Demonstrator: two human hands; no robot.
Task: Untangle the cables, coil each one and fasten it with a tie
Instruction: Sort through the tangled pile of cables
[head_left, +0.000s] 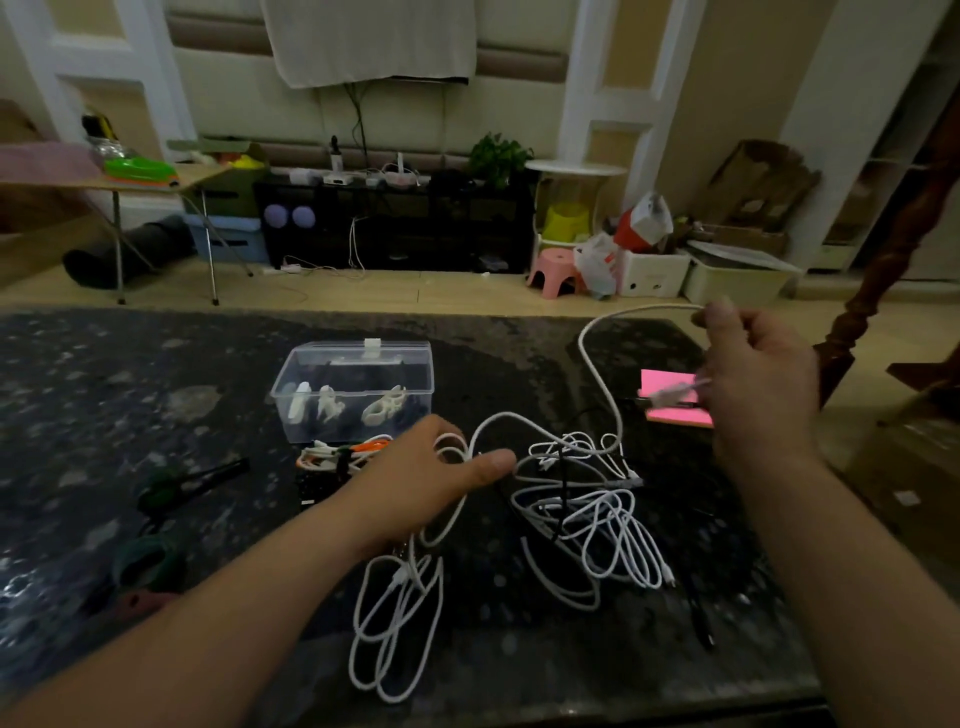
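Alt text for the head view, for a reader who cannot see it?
The right hand holds a white cable up from a tangle of cables on a dark table, while the left hand grips cable loops beside it. A clear plastic box sits behind.

Plug (670, 393) on the cable (597, 338) by the right hand (761, 384): blurred; pink pad (658, 378): partly hidden behind that hand; clear box (356, 384) contents: indistinct.

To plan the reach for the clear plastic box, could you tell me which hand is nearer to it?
Left. The left hand lies just in front of the box; the right hand is well off to its right, pinching a cable.
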